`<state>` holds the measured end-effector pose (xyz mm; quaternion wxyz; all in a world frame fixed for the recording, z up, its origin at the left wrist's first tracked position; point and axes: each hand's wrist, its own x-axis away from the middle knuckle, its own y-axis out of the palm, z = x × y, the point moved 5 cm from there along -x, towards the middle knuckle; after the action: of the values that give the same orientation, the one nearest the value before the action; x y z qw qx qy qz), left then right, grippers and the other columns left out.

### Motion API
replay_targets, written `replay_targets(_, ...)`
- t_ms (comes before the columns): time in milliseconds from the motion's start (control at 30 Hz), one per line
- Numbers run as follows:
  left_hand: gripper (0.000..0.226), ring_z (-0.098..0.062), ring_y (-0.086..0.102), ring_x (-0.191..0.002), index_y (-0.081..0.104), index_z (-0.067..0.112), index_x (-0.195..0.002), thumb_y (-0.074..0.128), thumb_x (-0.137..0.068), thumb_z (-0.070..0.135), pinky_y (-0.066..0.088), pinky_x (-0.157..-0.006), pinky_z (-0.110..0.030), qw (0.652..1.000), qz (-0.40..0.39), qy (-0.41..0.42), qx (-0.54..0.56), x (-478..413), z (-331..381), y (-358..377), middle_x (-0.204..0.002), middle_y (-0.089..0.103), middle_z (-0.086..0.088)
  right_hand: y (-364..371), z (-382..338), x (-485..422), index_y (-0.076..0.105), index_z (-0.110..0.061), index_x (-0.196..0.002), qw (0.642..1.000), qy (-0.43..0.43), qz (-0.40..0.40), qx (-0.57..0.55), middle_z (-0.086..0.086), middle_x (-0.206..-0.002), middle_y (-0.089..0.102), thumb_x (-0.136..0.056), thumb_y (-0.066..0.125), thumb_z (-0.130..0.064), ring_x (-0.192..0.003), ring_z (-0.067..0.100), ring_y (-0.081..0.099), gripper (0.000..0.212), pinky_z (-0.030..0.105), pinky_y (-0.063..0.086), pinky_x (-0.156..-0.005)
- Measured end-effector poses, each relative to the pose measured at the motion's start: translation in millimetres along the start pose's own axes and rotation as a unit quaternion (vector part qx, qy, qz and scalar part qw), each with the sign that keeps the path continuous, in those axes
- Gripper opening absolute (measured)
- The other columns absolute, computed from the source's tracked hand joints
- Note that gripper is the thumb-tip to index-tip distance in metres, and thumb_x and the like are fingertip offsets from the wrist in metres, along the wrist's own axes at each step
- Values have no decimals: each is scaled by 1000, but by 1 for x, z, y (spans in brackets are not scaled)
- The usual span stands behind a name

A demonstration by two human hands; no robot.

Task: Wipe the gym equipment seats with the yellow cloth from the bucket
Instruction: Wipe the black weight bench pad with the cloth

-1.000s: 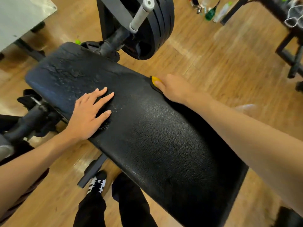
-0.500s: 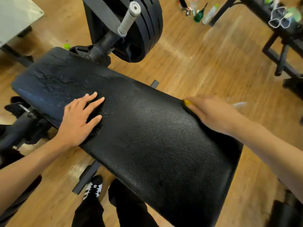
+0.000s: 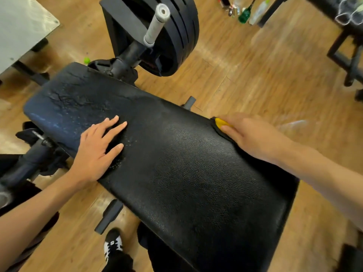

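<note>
A long black padded seat [image 3: 176, 169] runs from upper left to lower right; its far left end is cracked and worn. My left hand [image 3: 98, 150] lies flat on the pad near its front edge, fingers spread, holding nothing. My right hand [image 3: 249, 136] presses down on the pad's far edge, covering the yellow cloth [image 3: 221, 122], of which only a small corner shows past my fingertips. The bucket is not in view.
Stacked black weight plates [image 3: 176, 32] with a grey bar sleeve [image 3: 157, 22] stand just behind the pad. Bottles [image 3: 245, 12] sit on the wooden floor at the top. A black frame [image 3: 349, 55] is at the right, a grey table [image 3: 19, 28] at top left. My shoe [image 3: 113, 244] is below.
My right hand slid with the cloth along the pad's far edge from near the middle toward the right, then held there. My left hand stayed planted on the pad.
</note>
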<state>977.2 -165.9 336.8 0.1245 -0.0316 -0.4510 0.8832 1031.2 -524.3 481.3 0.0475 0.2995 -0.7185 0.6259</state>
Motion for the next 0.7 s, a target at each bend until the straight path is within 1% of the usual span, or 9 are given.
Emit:
replay_targets(67, 60, -25, 27, -152, 39, 30, -156, 35, -101, 54, 23, -117, -57, 1000, -2, -5, 1, 1, 2, -1, -164, 32, 4, -12, 15, 55, 51, -26, -139, 999, 18, 33, 36, 5, -117, 64, -103, 25, -49, -98, 33, 66, 50, 46, 56, -76)
replay_targets(167, 61, -28, 29, -151, 42, 28, -155, 35, -101, 53, 24, -117, -56, 1000, -5, -14, -3, -1, 8, -2, -163, 34, 1, -16, 15, 105, 48, -23, -144, 991, 61, 105, 57, 3, -134, 57, -101, 36, -40, -103, 35, 67, 48, 44, 60, -66)
replay_targets(200, 61, -30, 30, -150, 43, 27, -155, 35, -100, 53, 24, -116, -56, 1000, -8, -17, -2, -1, 9, -3, -163, 35, 0, -11, 12, 113, 47, -22, -146, 986, 85, 129, 61, 4, -140, 54, -101, 40, -35, -110, 37, 65, 47, 47, 60, -72)
replay_targets(233, 61, -30, 30, -150, 43, 27, -155, 34, -100, 53, 24, -116, -55, 1000, -7, -23, 1, 0, 9, -2, -163, 36, -1, -3, 9, 118, 45, -22, -148, 981, 109, 144, 68, 5, -147, 50, -101, 45, -29, -121, 39, 60, 47, 51, 58, -85)
replay_targets(300, 62, -29, 27, -152, 41, 28, -156, 32, -101, 54, 22, -118, -54, 1000, -12, -26, -5, 1, 11, -2, -164, 34, -1, 12, -7, 127, 43, -17, -150, 970, 151, 169, 87, 11, -155, 42, -99, 56, -10, -139, 38, 45, 54, 53, 41, -112)
replay_targets(333, 62, -28, 25, -153, 40, 29, -156, 31, -101, 55, 21, -119, -54, 999, -15, -27, -6, 2, 12, -2, -165, 32, 0, 17, -17, 130, 43, -14, -150, 966, 159, 180, 95, 14, -156, 41, -95, 61, -2, -142, 37, 41, 59, 51, 33, -118)
replay_targets(433, 63, -28, 23, -154, 39, 27, -157, 30, -100, 54, 15, -122, -55, 1000, -14, -22, -15, -1, 11, -5, -165, 31, -2, 34, -55, 145, 43, -9, -150, 956, 182, 205, 102, 17, -156, 39, -86, 65, 9, -144, 36, 39, 70, 49, 28, -121)
replay_targets(567, 60, -30, 23, -154, 44, 21, -154, 31, -101, 46, 2, -126, -56, 998, 7, 12, -66, 2, 15, -7, -162, 37, -8, 61, -102, 169, 42, -10, -151, 937, 245, 233, 84, 15, -157, 38, -90, 60, 8, -145, 33, 37, 66, 46, 25, -122)
replay_targets(700, 55, -26, 23, -154, 43, 22, -154, 33, -103, 38, 2, -128, -52, 998, 16, 39, -55, 4, 16, -5, -163, 36, -7, 89, -151, 186, 45, -10, -149, 906, 296, 296, 65, 15, -155, 42, -91, 55, 11, -144, 32, 40, 62, 46, 26, -123)
